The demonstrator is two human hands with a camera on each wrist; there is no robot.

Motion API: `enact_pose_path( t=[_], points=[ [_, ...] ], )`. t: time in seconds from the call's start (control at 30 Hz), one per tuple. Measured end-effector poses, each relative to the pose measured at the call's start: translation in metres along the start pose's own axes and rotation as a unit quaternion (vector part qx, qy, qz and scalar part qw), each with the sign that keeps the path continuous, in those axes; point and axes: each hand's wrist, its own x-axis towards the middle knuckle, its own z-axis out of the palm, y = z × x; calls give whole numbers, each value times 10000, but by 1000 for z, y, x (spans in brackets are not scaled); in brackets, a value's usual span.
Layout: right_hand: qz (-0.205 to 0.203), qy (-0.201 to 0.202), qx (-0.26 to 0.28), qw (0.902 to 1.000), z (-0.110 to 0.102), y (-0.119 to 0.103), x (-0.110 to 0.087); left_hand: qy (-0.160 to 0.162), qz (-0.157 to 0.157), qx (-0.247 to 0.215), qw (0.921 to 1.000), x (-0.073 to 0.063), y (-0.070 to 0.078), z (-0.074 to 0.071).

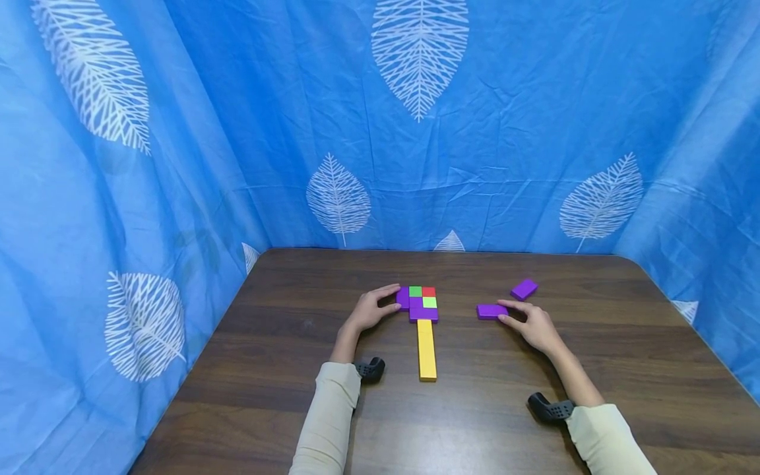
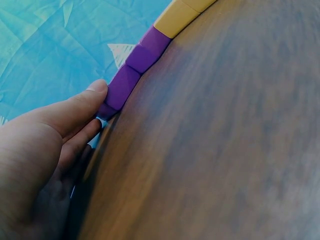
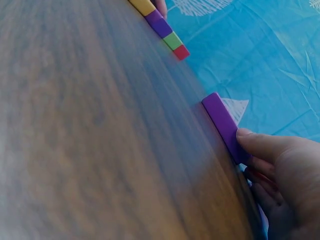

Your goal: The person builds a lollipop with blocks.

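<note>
Several flat blocks lie joined in a cluster on the table. It has a purple block at its left end (image 1: 403, 299), a purple piece in front (image 1: 418, 313), and a green block (image 1: 415, 291), a red block (image 1: 429, 291) and a lime block (image 1: 430, 303). A long yellow strip (image 1: 426, 349) extends from its front towards me. My left hand (image 1: 369, 312) holds the left-end purple block by thumb and fingertips. To the right, my right hand (image 1: 536, 326) pinches the right end of a separate purple block (image 1: 489, 312), close over the tabletop.
Another purple block (image 1: 524, 289) lies at an angle just beyond my right hand. The brown wooden table (image 1: 463, 422) ends at a blue curtain (image 1: 499, 158) printed with white leaves. Each wrist wears a black camera mount (image 1: 549, 409).
</note>
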Motion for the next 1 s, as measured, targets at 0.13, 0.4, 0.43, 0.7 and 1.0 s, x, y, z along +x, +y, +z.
enact_pose_path(
  t=[0.13, 0.4, 0.43, 0.7, 1.0],
  points=[
    [5, 22, -15, 10000, -2, -1, -1, 1, 9, -7, 10000, 0, 1, 1],
    [52, 53, 22, 10000, -2, -1, -4, -39, 48, 21, 10000, 1, 2, 2],
    [54, 76, 44, 9999, -2, -1, -5, -42, 51, 14, 10000, 1, 2, 2],
    [-84, 227, 143, 9996, 0, -8, -6, -69, 25, -50, 10000, 1, 3, 1],
    [-355, 526, 398, 9972, 12, -24, 7, -29, -48, 41, 10000, 1, 2, 0]
  ],
)
